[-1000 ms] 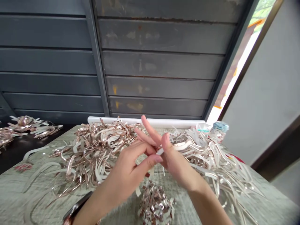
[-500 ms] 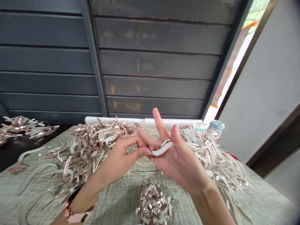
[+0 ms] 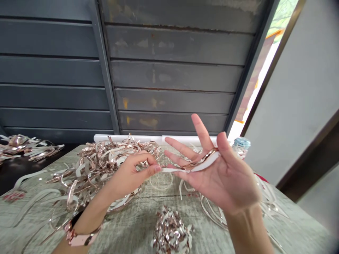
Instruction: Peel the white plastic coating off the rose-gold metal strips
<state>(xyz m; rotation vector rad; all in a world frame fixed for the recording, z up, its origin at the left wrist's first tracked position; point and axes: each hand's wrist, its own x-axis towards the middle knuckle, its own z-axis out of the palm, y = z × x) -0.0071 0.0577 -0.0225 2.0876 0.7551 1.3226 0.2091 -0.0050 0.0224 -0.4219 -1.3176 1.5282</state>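
My left hand (image 3: 131, 174) is closed, thumb and finger pinching one end of a ribbon strip (image 3: 208, 163), rose-gold and shiny on one side, white on the other. From there the strip runs right, across the fingers and palm of my right hand (image 3: 225, 176), to the base of its thumb. That palm faces up with the fingers spread. Beneath the hands, at the front of the table, a clump of short shiny metallic pieces (image 3: 172, 233) stands. My left wrist wears a rose-gold watch band (image 3: 83, 238).
A tangled heap of rose-gold and white strips (image 3: 92, 158) covers the table's left side. More strips (image 3: 209, 208) lie on the right, partly behind my right hand. A white roll (image 3: 127, 137) lies along the back edge, and a blue-lidded jar (image 3: 241, 144) stands back right.
My right hand has moved right and opened wider, away from my left hand. More of the strip now shows between them. My left hand has shifted slightly left, still pinching the end.
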